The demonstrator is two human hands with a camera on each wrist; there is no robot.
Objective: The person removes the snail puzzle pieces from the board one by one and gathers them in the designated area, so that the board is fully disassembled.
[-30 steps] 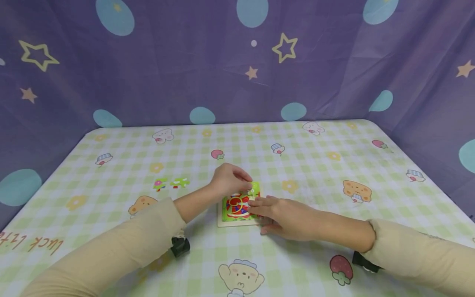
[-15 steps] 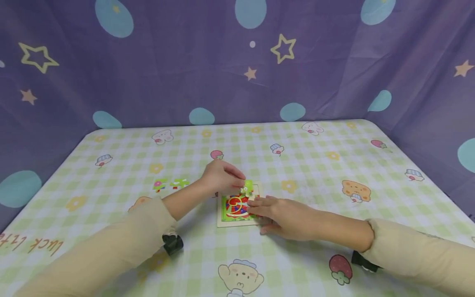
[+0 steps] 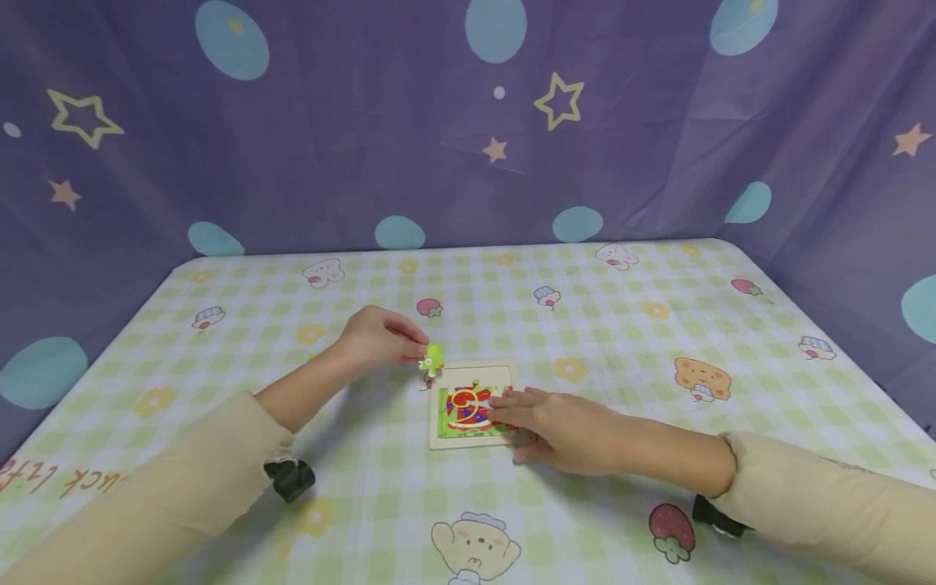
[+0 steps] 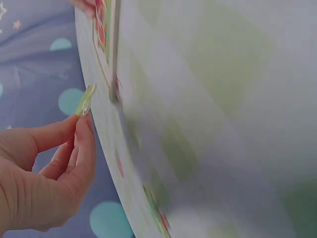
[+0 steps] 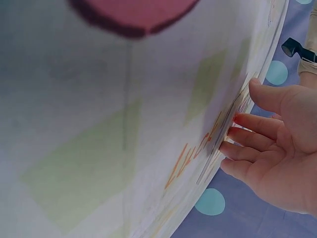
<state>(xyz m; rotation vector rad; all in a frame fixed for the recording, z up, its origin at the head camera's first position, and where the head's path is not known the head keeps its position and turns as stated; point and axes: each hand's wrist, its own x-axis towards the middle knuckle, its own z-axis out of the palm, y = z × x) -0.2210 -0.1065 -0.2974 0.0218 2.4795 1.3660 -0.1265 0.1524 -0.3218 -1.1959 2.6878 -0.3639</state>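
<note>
Between thumb and fingertips, my left hand [image 3: 376, 337] pinches a light green jigsaw piece [image 3: 433, 360] above the cloth, just off the back left corner of the puzzle tray [image 3: 468, 444]. The left wrist view shows that piece [image 4: 85, 101] nearly edge-on. Red, blue and green pieces [image 3: 468, 409] fill the tray's front part, while a pale bare strip shows at its back. My right hand [image 3: 578, 431] rests on the tray's right side with fingers extended, covering that part of the picture.
A checked cloth with printed cartoons covers the table [image 3: 621, 325]. Loose puzzle pieces [image 4: 156, 208] lie on it, mostly hidden behind my left forearm in the head view. A purple curtain [image 3: 329, 122] hangs behind the table.
My left hand has lifted the green jigsaw piece from the tray's back part and carried it left, baring the strip there. My right hand has stayed on the tray.
</note>
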